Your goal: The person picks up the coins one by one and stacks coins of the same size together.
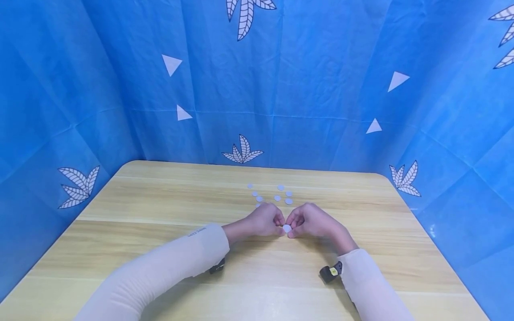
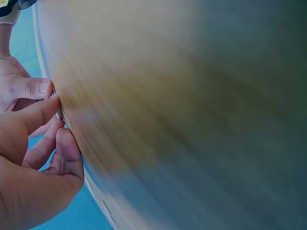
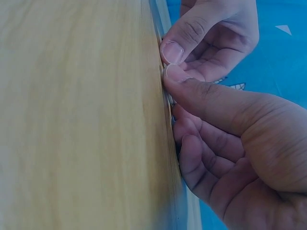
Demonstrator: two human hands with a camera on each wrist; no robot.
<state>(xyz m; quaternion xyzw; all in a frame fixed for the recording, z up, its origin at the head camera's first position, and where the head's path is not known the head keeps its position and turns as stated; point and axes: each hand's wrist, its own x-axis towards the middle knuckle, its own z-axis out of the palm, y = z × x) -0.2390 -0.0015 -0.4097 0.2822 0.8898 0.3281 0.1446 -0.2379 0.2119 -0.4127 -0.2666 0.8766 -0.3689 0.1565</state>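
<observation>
A small white disc (image 1: 287,228) sits low over the wooden table, between the fingertips of both hands. From the left, my left hand (image 1: 265,219) pinches its edge with thumb and fingers. My right hand (image 1: 316,222) pinches it from the opposite side, thumb towards me. In the right wrist view the thumbs of the right hand (image 3: 240,139) and left hand (image 3: 218,40) nearly meet at the tabletop, and the disc is mostly hidden. The left wrist view shows the left hand (image 2: 41,177) with bent fingers close to the table surface.
Several more white discs lie flat beyond the hands in two loose groups, one including a disc (image 1: 259,199) at left, the other a disc (image 1: 288,201) at right. The wooden table (image 1: 160,200) ends at a blue curtain (image 1: 321,58). Dark wrist cameras hang below both sleeves.
</observation>
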